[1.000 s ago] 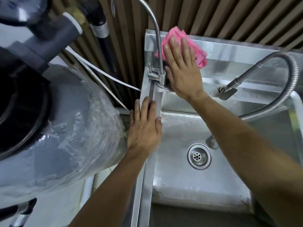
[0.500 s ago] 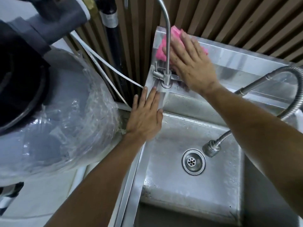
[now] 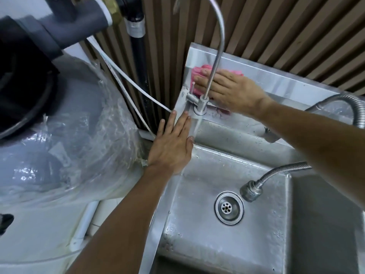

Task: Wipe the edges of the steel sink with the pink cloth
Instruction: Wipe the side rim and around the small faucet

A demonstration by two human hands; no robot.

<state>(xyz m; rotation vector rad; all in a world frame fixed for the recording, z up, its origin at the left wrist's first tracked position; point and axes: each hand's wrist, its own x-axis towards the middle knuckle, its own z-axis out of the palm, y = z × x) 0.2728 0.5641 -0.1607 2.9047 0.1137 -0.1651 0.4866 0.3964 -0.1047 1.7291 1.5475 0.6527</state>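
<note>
Your right hand [image 3: 231, 93] lies flat, fingers straight, pressing the cloth [image 3: 199, 73] onto the sink's [image 3: 227, 175] back ledge at its far-left corner, just behind the faucet [image 3: 201, 104]. No curled grip here: the fingers are spread out over the cloth, not wrapped round it. Pink shows past your fingertips against the raised back wall, and a small bit peeks out under the heel of your hand.

Your left hand [image 3: 171, 147] rests flat on the left rim, fingers straight and pointing at the faucet base, holding nothing. It looks like a brace.

Progress, as a judgement: you are on the back edge, left corner. Whether that stretch is finished cannot be told; the ledge right of your hand looks streaked and reflective, neither clearly wiped nor clearly dirty. The left rim under your left hand, the near rim and the right side show no cloth on them now. Drops sit around the basin and drain [image 3: 229, 208]. Reckon most of the rim is left to do.

The hose [image 3: 276, 175] hangs over the basin from the right and will cross your path along the back ledge.
</note>
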